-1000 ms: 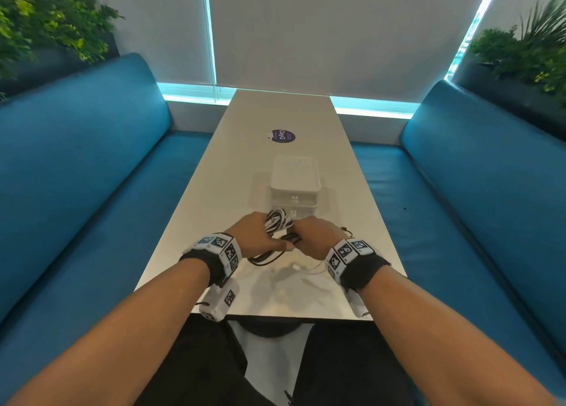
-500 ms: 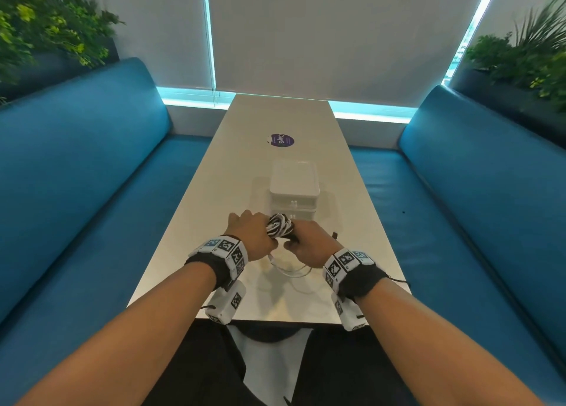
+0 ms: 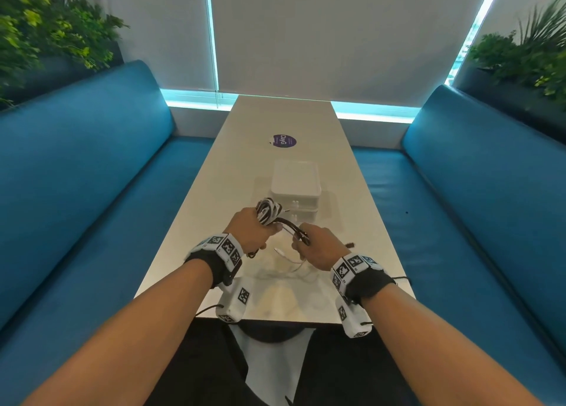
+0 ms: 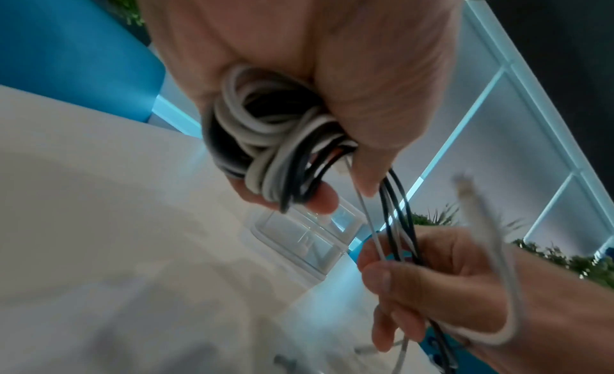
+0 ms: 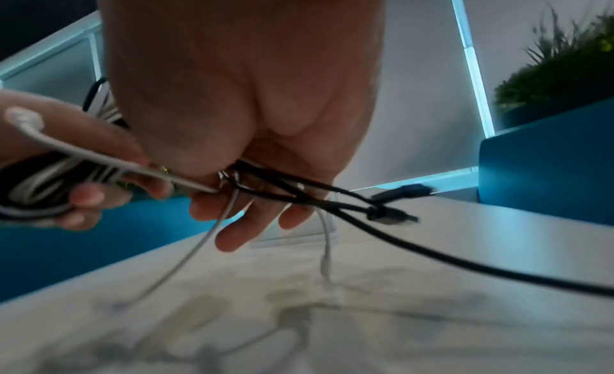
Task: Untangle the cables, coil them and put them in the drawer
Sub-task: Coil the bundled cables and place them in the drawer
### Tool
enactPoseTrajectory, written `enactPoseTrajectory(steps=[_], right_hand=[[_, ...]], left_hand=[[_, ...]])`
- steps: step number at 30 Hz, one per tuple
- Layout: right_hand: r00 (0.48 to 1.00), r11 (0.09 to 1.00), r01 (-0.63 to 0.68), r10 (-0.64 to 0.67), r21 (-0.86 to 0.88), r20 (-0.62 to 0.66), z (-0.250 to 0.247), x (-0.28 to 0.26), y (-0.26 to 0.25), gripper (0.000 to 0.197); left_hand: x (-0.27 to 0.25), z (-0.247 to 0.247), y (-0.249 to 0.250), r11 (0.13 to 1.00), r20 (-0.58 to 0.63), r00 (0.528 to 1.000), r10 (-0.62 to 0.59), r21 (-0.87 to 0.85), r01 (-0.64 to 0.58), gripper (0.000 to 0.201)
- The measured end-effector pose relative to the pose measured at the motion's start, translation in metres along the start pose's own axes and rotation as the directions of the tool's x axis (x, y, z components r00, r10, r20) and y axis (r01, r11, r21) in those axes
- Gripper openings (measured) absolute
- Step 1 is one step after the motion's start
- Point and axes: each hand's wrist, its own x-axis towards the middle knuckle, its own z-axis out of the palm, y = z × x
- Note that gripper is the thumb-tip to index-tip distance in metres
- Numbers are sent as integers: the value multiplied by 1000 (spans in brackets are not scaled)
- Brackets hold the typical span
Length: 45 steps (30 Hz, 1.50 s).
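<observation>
My left hand (image 3: pixel 255 228) grips a tangled bundle of black and white cables (image 3: pixel 268 212) above the near part of the white table (image 3: pixel 214 209). In the left wrist view the cable bundle (image 4: pixel 265 140) sits in the curled fingers. Black and white strands run from it to my right hand (image 3: pixel 309 243), which pinches them a short way to the right. The right wrist view shows black cable ends (image 5: pixel 392 211) and a white cable (image 5: pixel 327 251) hanging below the right hand (image 5: pixel 252 196). The small white drawer unit (image 3: pixel 295 188) stands shut just beyond the hands.
Blue benches (image 3: pixel 76 191) run along both sides of the table. A purple round sticker (image 3: pixel 284 141) lies on the table beyond the drawer unit. Loose white cable (image 3: pixel 294 263) rests on the table below the hands. Plants (image 3: pixel 46 28) stand behind both bench backs.
The hands, close together on the bundle earlier, have drawn apart: the left hand has lifted the bundle and the right has pulled strands out to the right.
</observation>
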Motion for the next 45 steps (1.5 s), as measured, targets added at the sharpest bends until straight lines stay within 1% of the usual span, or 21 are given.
enactPoseTrajectory(steps=[3,5,7,9,11,13,16,19,20,23,25,26,28,30,32,35,36,38,41,43,45], right_hand=[[1000,996,9,-9,-89,-8,2,-4,5,12],[1000,998,6,-5,-62,6,5,-7,6,16],[1000,999,-3,3,-42,9,7,-7,7,17],[1000,998,2,-1,-59,10,9,-5,3,16],[1000,997,26,-25,-78,7,11,-3,-3,16],[999,993,50,-52,-106,-13,14,-2,-10,18],[994,979,82,-94,-186,-56,21,-1,-17,22],[978,905,188,-209,-381,-14,25,-2,-28,24],[967,875,232,-253,-425,6,25,-3,-31,23],[937,808,326,-345,-492,54,22,-4,-39,21],[928,768,351,-363,-536,88,20,-6,-41,20],[930,768,348,-356,-537,93,19,-7,-42,20],[936,819,334,-348,-467,59,21,-4,-43,22],[950,903,298,-313,-310,3,24,-2,-41,27],[959,955,264,-275,-134,-68,25,-1,-37,28],[954,959,279,-272,47,-124,21,-2,-32,16],[954,954,287,-277,84,-115,19,-1,-33,11],[952,946,299,-286,127,-108,16,0,-34,10],[961,951,270,-257,152,-102,14,3,-35,24],[973,960,231,-228,159,-36,14,1,-37,30],[969,965,238,-244,112,42,15,1,-41,34]], left_hand=[[4,-1,-1,1000,-128,992,-18,4,18,30],[7,-3,-3,985,-192,977,-97,-157,67,35],[8,-4,-5,919,-179,967,-181,-382,101,41],[7,-2,-6,845,-102,968,-231,-513,147,37],[3,1,-5,844,-3,973,-230,-499,198,28],[0,5,-2,867,53,984,-173,-467,177,31],[-2,10,2,898,58,992,-111,-422,125,52],[0,18,3,885,54,986,-159,-436,166,81],[-1,20,5,864,62,981,-185,-465,193,83],[-2,20,8,826,118,962,-246,-493,272,66],[-4,21,8,801,122,951,-285,-514,306,49],[-5,22,8,790,103,949,-299,-531,307,43],[-6,24,11,770,53,949,-311,-571,285,33],[-4,24,13,740,0,946,-324,-623,253,27],[-1,18,12,690,-59,928,-367,-687,229,26],[2,10,9,570,-31,929,-369,-797,200,28],[2,9,8,563,-34,933,-359,-805,188,28],[3,6,7,589,-66,931,-360,-789,172,29],[6,0,7,584,-83,933,-351,-798,149,34],[5,-3,8,575,-78,939,-334,-806,138,32],[3,-4,9,589,-75,947,-314,-797,132,27]])
